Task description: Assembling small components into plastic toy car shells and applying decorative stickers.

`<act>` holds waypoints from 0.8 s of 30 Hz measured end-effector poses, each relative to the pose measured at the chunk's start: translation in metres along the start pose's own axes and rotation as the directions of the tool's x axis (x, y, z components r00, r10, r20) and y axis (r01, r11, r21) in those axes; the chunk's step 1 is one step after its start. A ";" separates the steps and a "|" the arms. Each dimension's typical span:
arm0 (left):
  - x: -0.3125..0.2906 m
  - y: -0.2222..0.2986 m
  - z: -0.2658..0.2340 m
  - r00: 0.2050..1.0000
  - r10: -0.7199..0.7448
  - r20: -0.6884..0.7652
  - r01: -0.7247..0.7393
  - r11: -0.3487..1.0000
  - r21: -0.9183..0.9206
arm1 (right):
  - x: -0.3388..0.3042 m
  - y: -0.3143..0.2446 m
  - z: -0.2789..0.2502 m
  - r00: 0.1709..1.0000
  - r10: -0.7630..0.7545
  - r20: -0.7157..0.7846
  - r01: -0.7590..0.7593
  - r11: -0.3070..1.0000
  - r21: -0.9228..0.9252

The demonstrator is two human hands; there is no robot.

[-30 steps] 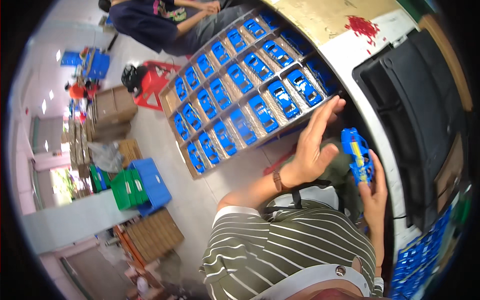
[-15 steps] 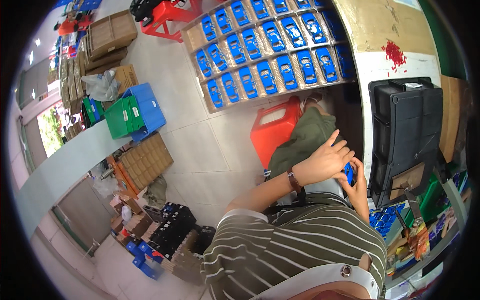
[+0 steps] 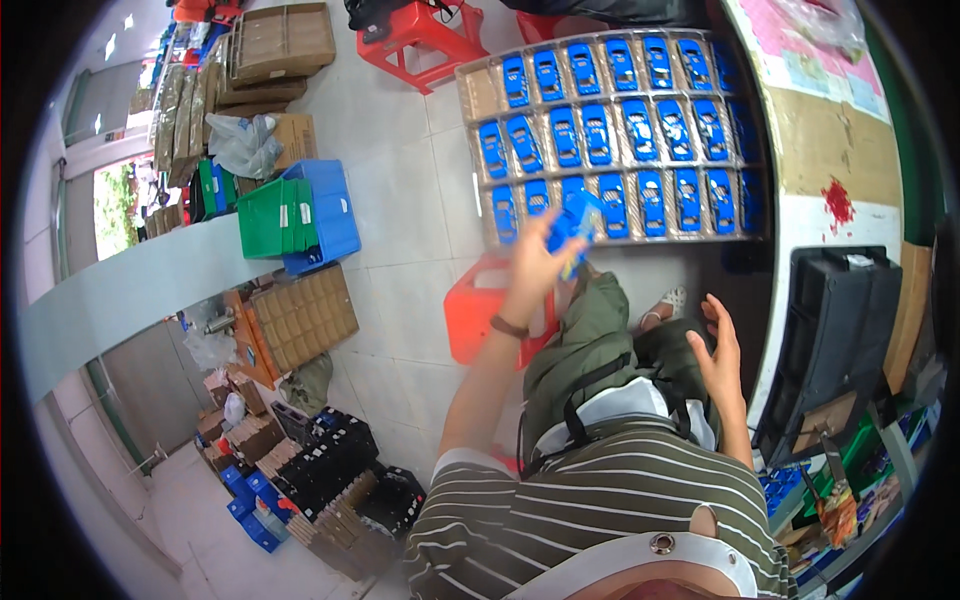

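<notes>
My left hand, with a band at the wrist, is closed round a blue toy car shell and slightly blurred. It hangs over the near edge of a divided tray, where rows of similar blue car shells lie in separate compartments. The held shell covers part of the near row. To the right, over my lap, my right hand holds nothing, its fingers apart, close to the white-edged workbench.
Below the tray stands a red stool. A black bin and small red pieces lie on the bench. Green and blue crates stand on the floor at left, with another red stool at the top.
My hands were together at my lap round a blue piece. Now the left has moved up and left to the tray with the car shell; the right has let go and opened.
</notes>
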State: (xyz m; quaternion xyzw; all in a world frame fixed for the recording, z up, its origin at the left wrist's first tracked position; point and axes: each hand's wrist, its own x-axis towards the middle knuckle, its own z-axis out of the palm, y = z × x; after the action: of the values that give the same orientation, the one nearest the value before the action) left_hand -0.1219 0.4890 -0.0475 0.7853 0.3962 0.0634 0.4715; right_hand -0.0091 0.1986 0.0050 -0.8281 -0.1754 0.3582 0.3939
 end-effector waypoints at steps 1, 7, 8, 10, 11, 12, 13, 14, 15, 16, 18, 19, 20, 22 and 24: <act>0.036 -0.011 -0.015 0.989 -0.038 -0.140 0.053 0.993 0.102 | 0.013 -0.002 0.008 0.999 0.049 0.007 -0.049 0.999 0.005; 0.240 -0.105 -0.054 0.821 -0.012 -0.571 0.254 0.903 0.347 | 0.109 -0.023 0.059 0.997 -0.060 0.045 0.071 0.947 -0.313; 0.269 -0.112 -0.053 0.824 -0.020 -0.566 0.276 0.887 0.370 | 0.122 -0.029 0.063 0.998 -0.049 0.036 0.057 0.947 -0.317; 0.309 -0.120 -0.049 0.832 -0.041 -0.554 0.320 0.851 0.417 | 0.139 -0.037 0.067 1.000 -0.020 0.003 0.020 0.942 -0.335; 0.320 -0.128 -0.049 0.835 -0.047 -0.549 0.334 0.835 0.437 | 0.146 -0.040 0.069 1.000 -0.002 -0.011 -0.002 0.941 -0.338; 0.332 -0.134 -0.046 0.838 -0.047 -0.543 0.340 0.823 0.454 | 0.151 -0.042 0.067 0.999 0.011 -0.036 -0.023 0.936 -0.351; 0.342 -0.141 -0.042 0.842 -0.048 -0.537 0.347 0.811 0.471 | 0.155 -0.042 0.064 0.998 0.024 -0.061 -0.045 0.930 -0.364; 0.349 -0.151 -0.040 0.830 -0.014 -0.558 0.341 0.803 0.488 | 0.161 -0.039 0.061 0.997 0.008 -0.080 -0.039 0.917 -0.398; 0.356 -0.163 -0.037 0.839 0.049 -0.542 0.292 0.800 0.523 | 0.169 -0.043 0.055 0.995 0.059 -0.081 -0.085 0.921 -0.380; 0.361 -0.176 -0.036 0.846 0.113 -0.521 0.236 0.797 0.556 | 0.175 -0.041 0.051 0.993 0.065 -0.100 -0.097 0.924 -0.369; 0.365 -0.191 -0.031 0.822 0.246 -0.514 0.124 0.803 0.583 | 0.189 -0.036 0.042 0.985 0.050 -0.163 -0.104 0.935 -0.338; 0.361 -0.193 -0.028 0.784 0.308 -0.539 0.071 0.818 0.571 | 0.199 -0.031 0.038 0.980 0.034 -0.198 -0.096 0.945 -0.313; 0.359 -0.192 -0.028 0.802 0.317 -0.507 0.073 0.790 0.609 | 0.213 -0.019 0.035 0.969 0.032 -0.244 -0.096 0.963 -0.253; 0.346 -0.187 -0.025 0.782 0.393 -0.484 0.035 0.747 0.664 | 0.238 0.018 0.028 0.924 -0.033 -0.381 -0.102 0.939 -0.327; 0.329 -0.186 -0.020 0.683 0.417 -0.599 0.061 0.786 0.616 | 0.266 0.057 0.019 0.818 -0.065 -0.571 -0.175 0.918 -0.355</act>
State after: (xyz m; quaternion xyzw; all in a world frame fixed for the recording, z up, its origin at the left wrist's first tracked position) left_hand -0.0134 0.7722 -0.2737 0.8409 0.4619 0.2821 0.0043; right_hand 0.1590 0.3253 -0.1693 -0.9635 -0.0925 0.0619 0.2435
